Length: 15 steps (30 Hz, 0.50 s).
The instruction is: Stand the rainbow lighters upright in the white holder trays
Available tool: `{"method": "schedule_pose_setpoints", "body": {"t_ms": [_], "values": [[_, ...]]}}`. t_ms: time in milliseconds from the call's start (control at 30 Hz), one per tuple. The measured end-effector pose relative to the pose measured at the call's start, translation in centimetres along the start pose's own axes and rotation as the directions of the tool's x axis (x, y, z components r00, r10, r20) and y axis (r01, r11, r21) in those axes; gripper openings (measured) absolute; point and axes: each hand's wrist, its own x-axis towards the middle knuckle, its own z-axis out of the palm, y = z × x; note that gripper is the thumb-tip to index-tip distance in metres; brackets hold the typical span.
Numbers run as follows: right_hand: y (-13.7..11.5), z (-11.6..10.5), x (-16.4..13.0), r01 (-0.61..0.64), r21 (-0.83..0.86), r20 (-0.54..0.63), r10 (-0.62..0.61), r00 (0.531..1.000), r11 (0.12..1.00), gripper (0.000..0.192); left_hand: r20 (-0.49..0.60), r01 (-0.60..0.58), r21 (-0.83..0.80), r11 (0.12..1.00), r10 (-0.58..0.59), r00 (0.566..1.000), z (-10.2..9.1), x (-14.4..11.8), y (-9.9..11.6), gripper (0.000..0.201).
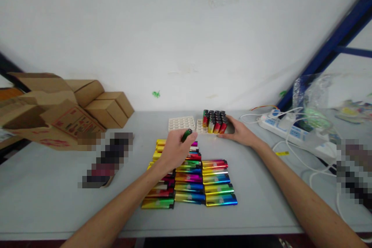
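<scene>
My left hand [179, 144] is closed around a green lighter [186, 135] with a dark top, held above the far end of the laid-out lighters. My right hand [238, 131] curves around the right end of a white tray [200, 127], thumb at the front and fingers behind. Shiny lighters [214, 122] with black tops stand upright and close together in that tray. In front lie three columns of metallic lighters: a left column [158, 203] partly under my left forearm, a middle column [189, 197] and a shorter right column [219, 190].
A white holed tray [181, 123] lies by the wall. Cardboard boxes [109, 110] fill the back left, with a blurred dark object [109, 161] before them. A white power strip [293, 131], loose cables [312, 172] and a clear plastic bag [312, 93] are at right.
</scene>
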Motion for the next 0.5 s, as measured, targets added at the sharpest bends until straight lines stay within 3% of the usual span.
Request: {"method": "schedule_pose_setpoints", "body": {"t_ms": [500], "values": [[-0.20, -0.05, 0.08, 0.011, -0.004, -0.006, -0.012, 1.000, 1.000, 0.084, -0.002, -0.049, 0.095, 0.994, 0.049, 0.999, 0.31, -0.07, 0.61, 0.051]]}}
